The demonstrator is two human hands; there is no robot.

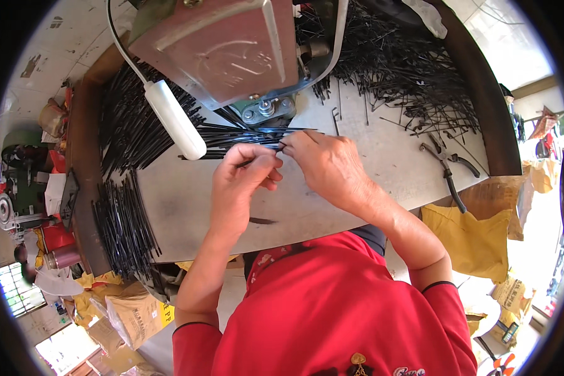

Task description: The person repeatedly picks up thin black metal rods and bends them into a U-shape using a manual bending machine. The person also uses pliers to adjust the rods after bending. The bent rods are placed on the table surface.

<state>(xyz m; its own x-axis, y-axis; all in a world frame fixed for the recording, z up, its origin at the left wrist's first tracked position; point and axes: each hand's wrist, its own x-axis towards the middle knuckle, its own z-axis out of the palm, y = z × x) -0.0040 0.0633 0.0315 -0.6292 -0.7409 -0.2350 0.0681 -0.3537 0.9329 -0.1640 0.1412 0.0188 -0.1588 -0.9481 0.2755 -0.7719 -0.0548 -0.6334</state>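
Observation:
My left hand (241, 172) is closed, thumb against fingers, on a thin black rod (244, 163) that shows only in part between the fingers. Close beside it, my right hand (326, 164) pinches at dark rod ends near the left fingertips; its grip is partly hidden by its own fingers. Just beyond both hands lies a loose bundle of straight black rods (225, 135), pointing left to right. Above the bundle stands a machine (225, 53) with a reddish housing, and its bolted metal head (266, 111) sits right behind my fingers.
Straight black rods are heaped at left (138, 125), with another stack (125, 219) at the near left edge. Bent, hooked rods (413, 75) pile up at far right. Pliers (447, 168) lie on the metal tabletop (332, 207). A white lamp (174, 119) hangs beside the machine.

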